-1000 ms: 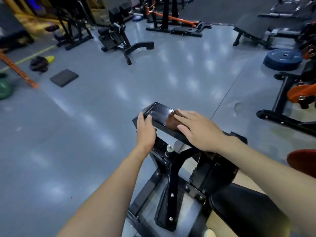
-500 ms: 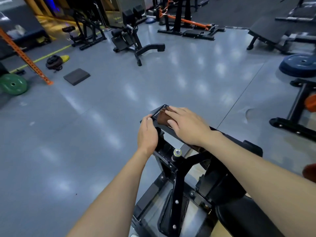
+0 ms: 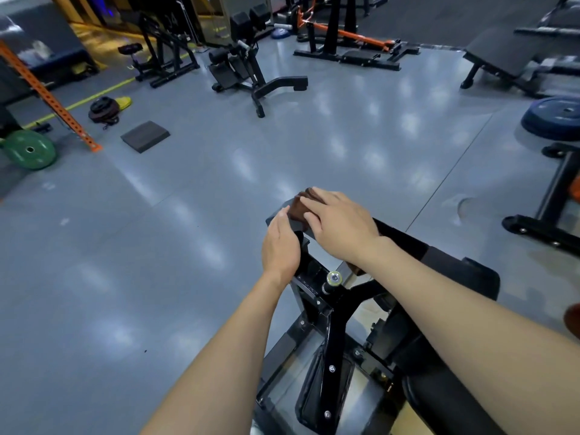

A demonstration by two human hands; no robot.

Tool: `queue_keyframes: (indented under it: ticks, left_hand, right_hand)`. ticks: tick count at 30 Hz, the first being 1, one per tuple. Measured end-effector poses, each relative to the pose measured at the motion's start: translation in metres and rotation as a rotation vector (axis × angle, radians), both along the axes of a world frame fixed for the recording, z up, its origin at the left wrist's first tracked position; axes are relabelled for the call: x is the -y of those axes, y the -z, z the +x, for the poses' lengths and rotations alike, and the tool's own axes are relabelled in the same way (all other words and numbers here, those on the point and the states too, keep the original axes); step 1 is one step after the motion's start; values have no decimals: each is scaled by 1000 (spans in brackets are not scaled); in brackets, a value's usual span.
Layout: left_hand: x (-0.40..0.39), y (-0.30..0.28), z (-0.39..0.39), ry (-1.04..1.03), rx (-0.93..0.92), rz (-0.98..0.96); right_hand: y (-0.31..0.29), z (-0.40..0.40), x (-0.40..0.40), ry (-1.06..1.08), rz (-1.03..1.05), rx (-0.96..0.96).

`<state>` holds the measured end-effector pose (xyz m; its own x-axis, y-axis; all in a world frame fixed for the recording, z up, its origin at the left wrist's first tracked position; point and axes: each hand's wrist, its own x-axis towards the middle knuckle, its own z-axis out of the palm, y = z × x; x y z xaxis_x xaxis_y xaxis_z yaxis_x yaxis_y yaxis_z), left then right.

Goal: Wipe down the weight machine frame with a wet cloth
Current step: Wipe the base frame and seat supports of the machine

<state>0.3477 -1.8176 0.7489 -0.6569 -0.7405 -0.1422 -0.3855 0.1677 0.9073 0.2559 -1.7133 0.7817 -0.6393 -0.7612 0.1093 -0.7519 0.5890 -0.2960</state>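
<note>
A black weight machine frame (image 3: 332, 328) rises from the bottom centre, topped by a flat black plate (image 3: 276, 219) that points away from me. A folded brown cloth (image 3: 298, 208) lies on the plate's far end. My right hand (image 3: 339, 227) lies flat on the cloth, fingers straight, pressing it onto the plate. My left hand (image 3: 281, 246) rests against the plate's near left edge, fingers fairly straight and touching the cloth's side. Most of the plate is hidden under both hands.
Grey gym floor spreads ahead. A black bench machine (image 3: 248, 67) stands far centre, a grey pad (image 3: 145, 135) and green weight plate (image 3: 29, 149) lie at left by an orange rack leg (image 3: 50, 98). A blue plate (image 3: 555, 117) and black frame (image 3: 546, 215) are at right.
My right hand has slid the cloth along the plate toward its far end. My left hand has shifted up along the plate's left edge. The view has tilted up.
</note>
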Motion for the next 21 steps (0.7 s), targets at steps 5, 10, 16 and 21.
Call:
queue_keyframes:
  ticks: [5,10,16,21]
  left_hand:
    - [-1,-7,3,12,6,55]
    - [2,-13,6,29,5,115]
    - [5,-12,4,-21,15,111]
    - [12,-5,2,12,4,141]
  right_hand:
    - [0,14,-37,65,-8,-29]
    - [3,21,-42,117,-44,-57]
    - [-5,0,17,34,3,3]
    - [-3,9,-34,131,-37,35]
